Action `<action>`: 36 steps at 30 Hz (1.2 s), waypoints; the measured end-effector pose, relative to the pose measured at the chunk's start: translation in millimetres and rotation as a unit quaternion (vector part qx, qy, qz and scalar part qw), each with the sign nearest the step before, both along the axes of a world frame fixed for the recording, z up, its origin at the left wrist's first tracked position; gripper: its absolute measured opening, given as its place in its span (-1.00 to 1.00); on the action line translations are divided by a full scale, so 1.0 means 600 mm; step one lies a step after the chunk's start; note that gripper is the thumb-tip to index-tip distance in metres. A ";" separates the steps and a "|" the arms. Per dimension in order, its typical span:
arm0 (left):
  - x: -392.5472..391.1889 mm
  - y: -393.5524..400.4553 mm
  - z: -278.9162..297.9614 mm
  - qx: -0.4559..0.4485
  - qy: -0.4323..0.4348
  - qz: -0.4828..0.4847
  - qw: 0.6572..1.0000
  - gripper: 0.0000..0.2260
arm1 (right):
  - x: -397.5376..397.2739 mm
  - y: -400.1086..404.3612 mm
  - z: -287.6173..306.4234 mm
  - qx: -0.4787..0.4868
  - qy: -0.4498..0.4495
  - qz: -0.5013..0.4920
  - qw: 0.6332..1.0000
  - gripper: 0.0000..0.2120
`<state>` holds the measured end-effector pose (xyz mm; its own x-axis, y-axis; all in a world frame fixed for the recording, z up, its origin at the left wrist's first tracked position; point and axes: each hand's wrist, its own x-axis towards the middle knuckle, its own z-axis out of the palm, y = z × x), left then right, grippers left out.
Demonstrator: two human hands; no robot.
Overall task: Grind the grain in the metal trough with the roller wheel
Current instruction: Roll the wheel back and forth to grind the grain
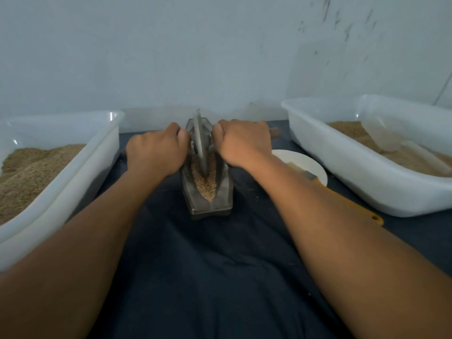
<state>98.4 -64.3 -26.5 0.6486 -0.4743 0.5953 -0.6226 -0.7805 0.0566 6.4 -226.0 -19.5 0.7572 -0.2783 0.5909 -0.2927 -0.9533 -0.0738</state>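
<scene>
A metal trough [208,192] stands in the centre of the frame on a surface covered with a dark blue cloth [208,265], its narrow length running away from the camera. Tan grain [204,178] lies along its V-shaped channel, most plainly seen in the near half. The roller wheel [199,135], a thin grey disc, stands upright on edge in the far half of the trough, its lower rim down in the grain and its upper rim rising above the trough walls.

The left hand [156,152] is clenched just left of the wheel and the right hand [242,143] just right of it, knuckles up, both curled round the wheel's axle handle. A brown end of that handle [275,131] sticks out beyond the right hand; the left end is hidden. Both forearms reach in from the lower corners of the frame.

At the left edge sits a white plastic tub [80,165] holding a heap of fine brownish meal. At the right edge sits a second white tub [342,167] holding pale tan grain, with a translucent scoop [384,140] lying in it. Between the trough and the right tub a white plate [305,165] rests on the cloth, partly hidden by the right forearm. A tool with a yellow handle [354,204] lies across the plate, its handle end pointing toward the lower right and its working end hidden behind the arm. A pale wall [195,57] fills the upper half of the frame, with dark scuff marks at the upper right.
</scene>
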 end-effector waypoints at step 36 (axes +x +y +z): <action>-0.055 0.020 0.021 0.065 0.055 0.026 0.996 -0.66 | -0.032 0.027 0.024 0.088 0.149 -0.015 0.985 -0.57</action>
<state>65.6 -52.3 -13.8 0.7325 -0.5065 0.4550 -0.5765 -0.8168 0.0189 -13.1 -210.0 -5.1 0.8800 -0.3805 0.2844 -0.3536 -0.9244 -0.1429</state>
